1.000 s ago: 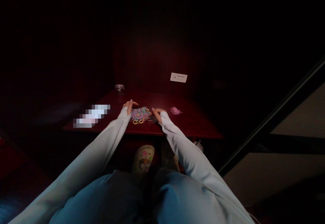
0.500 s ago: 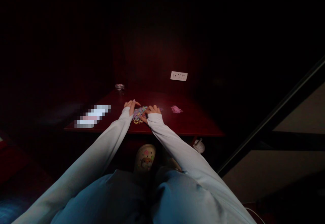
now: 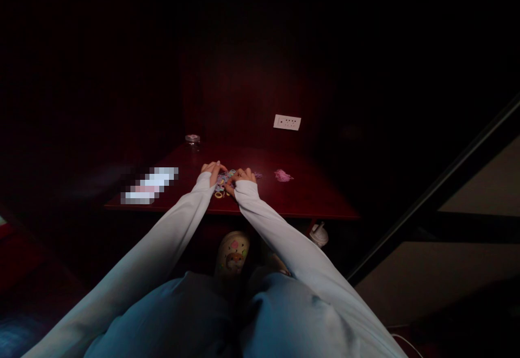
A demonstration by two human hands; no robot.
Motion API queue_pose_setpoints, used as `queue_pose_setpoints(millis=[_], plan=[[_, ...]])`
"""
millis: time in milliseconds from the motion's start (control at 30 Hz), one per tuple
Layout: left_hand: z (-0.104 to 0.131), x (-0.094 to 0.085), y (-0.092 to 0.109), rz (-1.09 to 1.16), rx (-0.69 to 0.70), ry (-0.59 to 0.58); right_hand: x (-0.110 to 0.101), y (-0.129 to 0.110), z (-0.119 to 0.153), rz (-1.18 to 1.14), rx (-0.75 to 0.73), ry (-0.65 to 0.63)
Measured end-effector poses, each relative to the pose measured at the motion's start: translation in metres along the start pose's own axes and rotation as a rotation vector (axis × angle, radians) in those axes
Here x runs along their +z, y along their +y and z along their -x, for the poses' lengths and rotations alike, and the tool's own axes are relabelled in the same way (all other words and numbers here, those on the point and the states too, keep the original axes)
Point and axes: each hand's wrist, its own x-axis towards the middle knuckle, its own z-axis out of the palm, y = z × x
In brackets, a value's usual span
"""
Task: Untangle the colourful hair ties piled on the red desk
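A loose pile of small pastel elastic hair ties (image 3: 220,188) in purple, green and yellow lies near the table's front edge. My left hand (image 3: 211,171) rests at the pile's left side, its fingers stretched out over the ties. From the right, my right hand (image 3: 242,177) reaches into the same pile with curled fingers; what sits between its fingertips is too small to make out. To the right of that hand lies a separate pink heap of thin bands (image 3: 283,176). A few purple ties (image 3: 258,175) show just beyond my right fingers.
The dark red table (image 3: 309,195) meets a wall with a white power socket (image 3: 287,122). A clear lidded jar (image 3: 192,142) stands at the back left. A bright blurred-out rectangle (image 3: 150,186) lies at the left. Below the table are a clog (image 3: 233,252) and a white plug-like object (image 3: 319,234).
My left hand has shifted slightly right over the pile, covering more of it and narrowing the gap to my right hand. My right hand stays nearly in place.
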Motion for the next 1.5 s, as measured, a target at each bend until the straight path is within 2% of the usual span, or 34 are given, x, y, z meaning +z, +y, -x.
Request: queue_pose_setpoints(millis=[267, 467, 633, 867, 1133, 1500], plan=[[0.007, -0.004, 0.002, -0.044, 0.085, -0.032, 0.007, 0.017, -0.006, -0.329, 0.245, 0.123], [0.011, 0.002, 0.000, -0.047, 0.154, -0.079, 0.010, 0.023, -0.006, -0.472, 0.236, 0.175], [0.009, 0.002, 0.000, -0.034, 0.114, -0.130, 0.010, 0.025, -0.006, -0.494, 0.235, 0.168], [0.011, 0.003, -0.002, -0.054, 0.209, -0.103, 0.011, 0.028, -0.007, -0.508, 0.255, 0.196], [0.009, 0.002, -0.001, -0.064, 0.198, -0.101, 0.016, 0.034, -0.013, -0.519, 0.283, 0.193], [0.006, 0.001, -0.005, -0.049, 0.176, -0.017, 0.018, 0.035, -0.009, -0.482, 0.301, 0.182]])
